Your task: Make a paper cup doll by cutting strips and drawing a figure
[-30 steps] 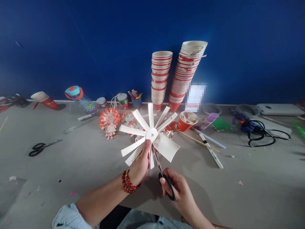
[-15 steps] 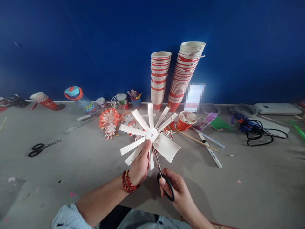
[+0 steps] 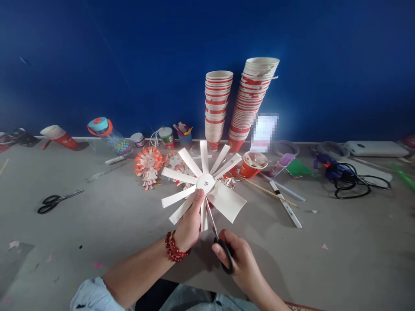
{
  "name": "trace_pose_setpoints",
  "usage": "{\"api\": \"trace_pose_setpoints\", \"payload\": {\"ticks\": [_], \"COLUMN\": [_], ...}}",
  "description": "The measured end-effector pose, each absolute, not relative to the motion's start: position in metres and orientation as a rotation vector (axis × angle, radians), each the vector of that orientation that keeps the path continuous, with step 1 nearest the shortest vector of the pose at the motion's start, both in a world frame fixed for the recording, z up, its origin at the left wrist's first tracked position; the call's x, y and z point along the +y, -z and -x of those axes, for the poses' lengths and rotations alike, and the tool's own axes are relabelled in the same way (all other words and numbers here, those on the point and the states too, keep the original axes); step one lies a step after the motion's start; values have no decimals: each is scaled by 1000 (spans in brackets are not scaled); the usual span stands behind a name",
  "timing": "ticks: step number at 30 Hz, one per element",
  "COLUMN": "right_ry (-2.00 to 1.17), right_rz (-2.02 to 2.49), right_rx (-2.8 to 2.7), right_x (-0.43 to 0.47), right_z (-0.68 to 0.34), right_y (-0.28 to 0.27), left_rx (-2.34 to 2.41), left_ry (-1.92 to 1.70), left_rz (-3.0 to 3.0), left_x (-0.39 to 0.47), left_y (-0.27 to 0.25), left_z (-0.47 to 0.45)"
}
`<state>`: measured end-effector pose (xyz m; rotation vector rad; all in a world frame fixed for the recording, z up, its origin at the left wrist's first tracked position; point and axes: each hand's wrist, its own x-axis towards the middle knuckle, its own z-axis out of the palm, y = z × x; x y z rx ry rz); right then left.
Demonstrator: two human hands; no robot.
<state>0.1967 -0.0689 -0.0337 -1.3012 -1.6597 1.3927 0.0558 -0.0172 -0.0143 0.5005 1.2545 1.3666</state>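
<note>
A paper cup (image 3: 229, 202), cut into strips that fan out from its round base, is gripped by my left hand (image 3: 189, 220), the thumb pressed near the base. Most strips are narrow; one wide uncut section spreads at the lower right. My right hand (image 3: 241, 259) has its fingers through the black handles of a pair of scissors (image 3: 223, 255). The scissors' blades point up along the edge of the wide section, their tips close to the base. Whether the blades touch the paper there I cannot tell.
Two tall stacks of paper cups (image 3: 218, 103) stand at the back. Behind my hands lie paper figures (image 3: 149, 168) and a cup of scraps (image 3: 249, 169). Another pair of scissors (image 3: 53, 202) lies left; a marker (image 3: 287, 207), sticks and a cabled tool (image 3: 333, 170) lie right.
The scissors in my right hand have turned slightly and their handles have come closer together. The cut cup and my left hand have shifted slightly left.
</note>
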Motion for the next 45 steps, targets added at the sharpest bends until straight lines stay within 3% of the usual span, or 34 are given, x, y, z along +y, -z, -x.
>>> {"api": "trace_pose_setpoints", "payload": {"ticks": [5,12,17,24,29,37,45], "right_ry": [-1379,-603,-791,-364,-745,-1457,-1299], "right_rz": [1302,1750,1693,1894,1621,1176,1077], "right_rx": [-1865,-2095,-2129,-2151,-2351,-1471,-1318], "right_x": [-79,-67,-48,-32,-14,9,9], "right_z": [-216,-292,-308,-309,-312,-247,-229], "right_y": [35,29,18,21,0,-12,13], "left_rx": [994,1135,1130,1195,1203,1223,1049], "left_ry": [-1439,-1430,-1480,-1339,-1213,-990,-1036], "left_rz": [-418,-367,-404,-539,-694,-1381,-1451], "left_x": [-9,-6,0,-2,-10,-18,-13], "left_y": [9,12,11,16,11,3,-5], "left_z": [-56,-50,-47,-48,-50,-43,-52]}}
